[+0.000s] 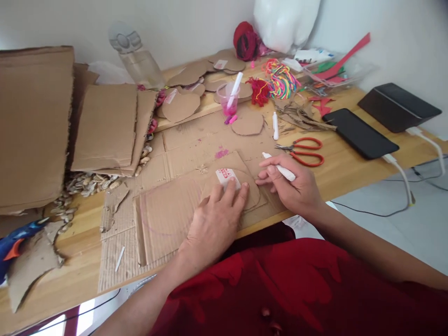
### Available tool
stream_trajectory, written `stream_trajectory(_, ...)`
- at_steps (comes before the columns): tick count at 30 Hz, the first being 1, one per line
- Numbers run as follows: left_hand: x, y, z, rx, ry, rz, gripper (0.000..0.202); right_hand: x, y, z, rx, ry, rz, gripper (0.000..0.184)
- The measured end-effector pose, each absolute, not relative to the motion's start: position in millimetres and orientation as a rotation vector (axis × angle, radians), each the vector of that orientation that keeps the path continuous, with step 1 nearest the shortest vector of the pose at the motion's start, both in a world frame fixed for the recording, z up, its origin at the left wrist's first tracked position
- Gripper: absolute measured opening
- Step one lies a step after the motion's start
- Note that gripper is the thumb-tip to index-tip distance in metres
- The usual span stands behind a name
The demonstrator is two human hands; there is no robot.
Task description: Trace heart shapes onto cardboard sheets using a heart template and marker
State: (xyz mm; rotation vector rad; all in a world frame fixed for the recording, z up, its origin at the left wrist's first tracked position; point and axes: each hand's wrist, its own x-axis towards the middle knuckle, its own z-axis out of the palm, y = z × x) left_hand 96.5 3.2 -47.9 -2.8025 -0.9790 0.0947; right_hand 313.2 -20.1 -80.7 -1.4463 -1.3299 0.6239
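Note:
My left hand (219,217) lies on a rounded cardboard cutout (252,186) with a red-and-white label (224,175), its fingers stretched out and pressing down. Under the cutout is a larger cardboard sheet (168,210) with a faint curved pink line. My right hand (289,184) is closed around a white marker (286,173), just right of the cutout's edge. The marker lies tilted across the fingers, one end pointing up and left. Beyond that hand are orange-handled scissors (307,158) and a second white marker (275,126).
Stacked cardboard (105,126) and a clear bottle (140,60) stand at left, near a blue glue gun (21,242). A pink cup (229,100) holds another marker, with cutouts behind it. Colourful yarn (282,79), a phone (360,133) and a dark stand (399,107) sit at right.

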Motion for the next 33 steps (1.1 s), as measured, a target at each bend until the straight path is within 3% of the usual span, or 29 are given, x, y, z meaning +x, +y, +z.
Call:
stream_trajectory(8, 90, 6, -57, -2.802, -0.989, -0.044, 0.057, 321, -18, -77, -1.403, -1.671, 0.409, 0.008)
stream_trajectory(13, 87, 2, -64, -2.842, -1.06, -0.124, 0.055, 323, -19, -78, -1.447, -1.828, 0.388, 0.02)
stream_trajectory(19, 89, 1, -59, -2.905, -1.109, -0.137, 0.049, 324, -16, -78, -1.409, -2.061, 0.384, 0.053)
stream_trajectory(23, 85, 6, -60, -2.983, -1.156, -0.242, 0.047, 322, -14, -78, -1.471, -2.13, 0.375, 0.055)
stream_trajectory(29, 59, 14, -63, -3.041, -1.347, -0.821, 0.065, 323, -12, -77, -1.479, -2.142, 0.365, 0.049)
stream_trajectory(33, 40, 15, -68, -2.855, -1.591, -0.957, 0.092, 323, -12, -76, -1.469, -2.146, 0.382, 0.048)
